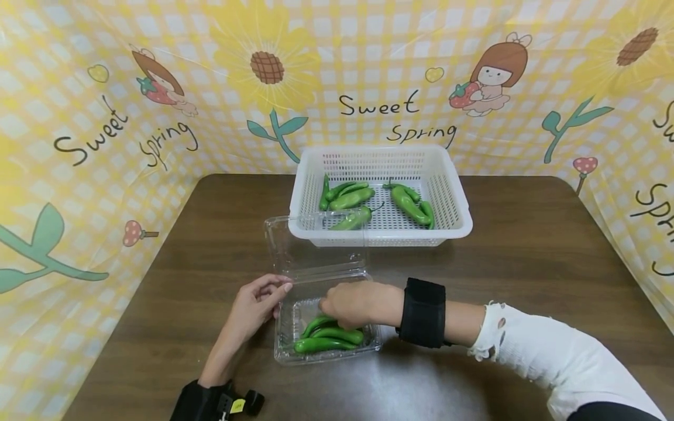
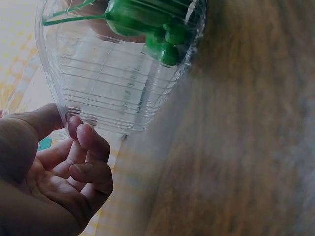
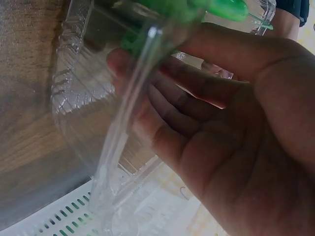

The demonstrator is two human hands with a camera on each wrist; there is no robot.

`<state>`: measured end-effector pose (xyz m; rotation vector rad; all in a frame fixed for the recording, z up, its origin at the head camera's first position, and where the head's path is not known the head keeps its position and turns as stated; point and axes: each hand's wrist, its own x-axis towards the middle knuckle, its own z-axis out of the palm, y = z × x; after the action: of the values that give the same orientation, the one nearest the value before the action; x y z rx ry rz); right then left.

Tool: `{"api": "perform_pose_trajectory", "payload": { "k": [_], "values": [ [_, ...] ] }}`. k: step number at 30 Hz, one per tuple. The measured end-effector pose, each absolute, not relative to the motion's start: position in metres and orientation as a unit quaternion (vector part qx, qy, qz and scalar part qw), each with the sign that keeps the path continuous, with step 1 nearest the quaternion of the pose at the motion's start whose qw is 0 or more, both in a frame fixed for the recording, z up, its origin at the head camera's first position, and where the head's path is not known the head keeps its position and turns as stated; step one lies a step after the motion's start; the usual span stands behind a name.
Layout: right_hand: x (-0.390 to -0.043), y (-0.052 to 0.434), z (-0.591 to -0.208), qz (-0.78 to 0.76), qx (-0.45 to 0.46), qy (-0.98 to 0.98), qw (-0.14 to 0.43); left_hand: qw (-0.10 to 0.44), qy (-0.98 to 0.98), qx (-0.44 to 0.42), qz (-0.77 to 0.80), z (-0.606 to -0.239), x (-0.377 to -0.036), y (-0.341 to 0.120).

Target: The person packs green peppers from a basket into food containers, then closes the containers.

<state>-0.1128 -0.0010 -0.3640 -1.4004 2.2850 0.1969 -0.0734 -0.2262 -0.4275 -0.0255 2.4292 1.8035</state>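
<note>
A clear plastic clamshell box sits on the table with its lid raised at the far side. Several long green peppers lie side by side in its near half. At the box's left side my left hand pinches the rim between thumb and fingertips, as the left wrist view shows. My right hand reaches down into the box from the right. Its thumb and fingers are around a green pepper, partly hidden behind the clear wall in the right wrist view.
Behind the box stands a white perforated plastic basket with several more green peppers in it. The lid overlaps its near left corner in the head view. A brown wooden table carries everything, with a yellow checked cloth hanging behind.
</note>
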Motion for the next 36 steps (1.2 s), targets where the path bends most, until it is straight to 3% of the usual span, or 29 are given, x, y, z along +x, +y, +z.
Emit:
{"api": "perform_pose_trajectory", "payload": {
  "k": [36],
  "values": [
    [-0.1091,-0.0040,-0.3655,0.091,-0.499,0.832,0.226,0.058,0.806,0.007,0.589,-0.4258,-0.0725,-0.2290]
  ]
}}
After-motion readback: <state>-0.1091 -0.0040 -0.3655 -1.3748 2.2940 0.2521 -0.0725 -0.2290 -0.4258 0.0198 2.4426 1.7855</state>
